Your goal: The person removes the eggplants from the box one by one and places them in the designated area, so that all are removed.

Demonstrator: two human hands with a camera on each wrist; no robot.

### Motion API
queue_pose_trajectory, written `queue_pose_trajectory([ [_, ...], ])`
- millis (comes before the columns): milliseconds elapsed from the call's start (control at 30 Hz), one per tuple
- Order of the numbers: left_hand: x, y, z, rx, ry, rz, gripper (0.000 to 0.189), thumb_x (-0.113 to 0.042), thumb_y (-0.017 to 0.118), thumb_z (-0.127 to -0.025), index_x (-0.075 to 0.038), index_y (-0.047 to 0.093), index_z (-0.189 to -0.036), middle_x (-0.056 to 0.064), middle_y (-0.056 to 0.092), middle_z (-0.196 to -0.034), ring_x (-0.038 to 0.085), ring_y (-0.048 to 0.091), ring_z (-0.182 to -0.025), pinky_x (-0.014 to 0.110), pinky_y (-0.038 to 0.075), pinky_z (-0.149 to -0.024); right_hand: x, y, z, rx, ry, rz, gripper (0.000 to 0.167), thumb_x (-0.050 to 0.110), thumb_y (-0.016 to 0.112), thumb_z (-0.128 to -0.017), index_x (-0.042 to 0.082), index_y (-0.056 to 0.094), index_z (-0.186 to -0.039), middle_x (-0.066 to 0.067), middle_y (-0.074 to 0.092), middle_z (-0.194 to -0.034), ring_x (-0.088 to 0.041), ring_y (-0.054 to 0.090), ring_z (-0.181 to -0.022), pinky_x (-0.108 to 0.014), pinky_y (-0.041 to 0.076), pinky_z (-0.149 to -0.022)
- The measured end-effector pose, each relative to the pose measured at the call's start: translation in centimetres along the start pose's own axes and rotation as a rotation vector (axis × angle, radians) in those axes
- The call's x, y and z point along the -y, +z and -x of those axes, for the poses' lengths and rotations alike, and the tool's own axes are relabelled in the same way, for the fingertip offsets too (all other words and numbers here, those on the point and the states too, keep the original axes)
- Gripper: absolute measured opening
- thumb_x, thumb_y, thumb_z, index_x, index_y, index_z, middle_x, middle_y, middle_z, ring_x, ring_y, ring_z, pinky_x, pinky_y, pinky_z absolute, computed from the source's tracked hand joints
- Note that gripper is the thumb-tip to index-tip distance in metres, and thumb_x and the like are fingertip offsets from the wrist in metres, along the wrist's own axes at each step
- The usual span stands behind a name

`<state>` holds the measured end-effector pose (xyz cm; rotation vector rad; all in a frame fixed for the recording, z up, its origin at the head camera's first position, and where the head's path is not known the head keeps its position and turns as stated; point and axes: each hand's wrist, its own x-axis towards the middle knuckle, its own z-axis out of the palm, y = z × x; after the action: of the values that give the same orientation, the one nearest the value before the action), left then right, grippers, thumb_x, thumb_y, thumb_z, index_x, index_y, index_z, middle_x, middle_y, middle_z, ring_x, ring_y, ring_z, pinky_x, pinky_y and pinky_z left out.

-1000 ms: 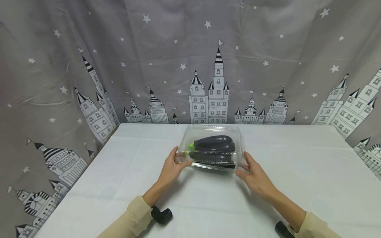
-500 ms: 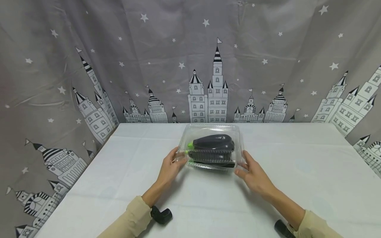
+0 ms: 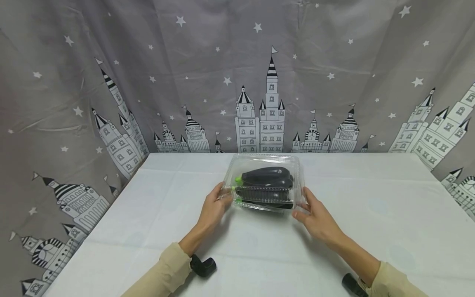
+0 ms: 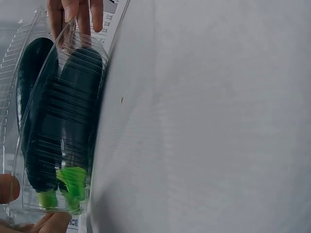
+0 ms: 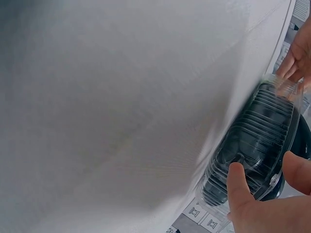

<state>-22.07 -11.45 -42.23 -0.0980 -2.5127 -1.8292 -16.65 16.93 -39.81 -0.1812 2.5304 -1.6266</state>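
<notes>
A clear plastic clamshell box [image 3: 265, 161] sits near the table's back edge, its ribbed wall facing me. Through the plastic show several dark eggplants [image 3: 267, 176] with bright green stem ends, lying sideways. My left hand [image 3: 213, 209] grips the box's left end; the left wrist view has the thumb [image 4: 8, 188] at the rim and fingers [image 4: 54, 224] below it. At the opposite end, my right hand [image 3: 320, 220] holds the right front corner, with one finger [image 5: 238, 182] against the ribbed wall and the thumb [image 5: 296, 170] by the rim. Some fingertips are hidden behind the box.
A white cloth covers the table [image 3: 371, 214]. Right behind its back edge hangs a grey curtain [image 3: 208, 62] printed with castles and stars. Black wrist-worn devices [image 3: 203, 267] stick out by both beige sleeves [image 3: 163, 268].
My left thumb has slid left from the box's front to its left end. The right hand keeps its hold, and the box stays in nearly the same place.
</notes>
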Motion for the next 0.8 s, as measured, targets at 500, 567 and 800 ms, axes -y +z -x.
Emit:
queue_pose_trajectory([
  [500, 0.07, -0.08, 0.15, -0.004, 0.006, -0.034, 0.054, -0.010, 0.048, -0.097, 0.004, 0.038, -0.148, 0.025, 0.056, -0.134, 0.041, 0.040, -0.135, 0.053, 0.029, -0.111, 0.08, 0.33, 0.03, -0.010, -0.017, -0.021, 0.078, 0.003, 0.056, -0.097, -0.007, 0.005, -0.155, -0.027, 0.011, -0.160, -0.042, 0.036, -0.138, -0.049, 0.036, -0.107],
  [567, 0.08, 0.00, 0.07, -0.002, -0.002, -0.018, 0.054, -0.010, 0.048, -0.098, 0.003, 0.038, -0.149, 0.024, 0.053, -0.139, 0.040, 0.037, -0.138, 0.051, 0.027, -0.113, 0.14, 0.25, 0.06, -0.014, -0.019, -0.022, 0.078, 0.003, 0.056, -0.097, -0.007, 0.006, -0.155, -0.027, 0.011, -0.160, -0.042, 0.036, -0.138, -0.049, 0.036, -0.107],
  [800, 0.06, -0.12, -0.10, -0.021, -0.050, 0.097, 0.045, -0.007, 0.045, -0.101, 0.008, 0.044, -0.143, 0.025, 0.053, -0.138, 0.033, 0.051, -0.127, 0.041, 0.040, -0.106, 0.06, -0.14, 0.05, -0.013, -0.012, -0.018, 0.078, 0.003, 0.056, -0.097, -0.007, 0.003, -0.155, -0.027, 0.010, -0.160, -0.042, 0.035, -0.138, -0.049, 0.037, -0.106],
])
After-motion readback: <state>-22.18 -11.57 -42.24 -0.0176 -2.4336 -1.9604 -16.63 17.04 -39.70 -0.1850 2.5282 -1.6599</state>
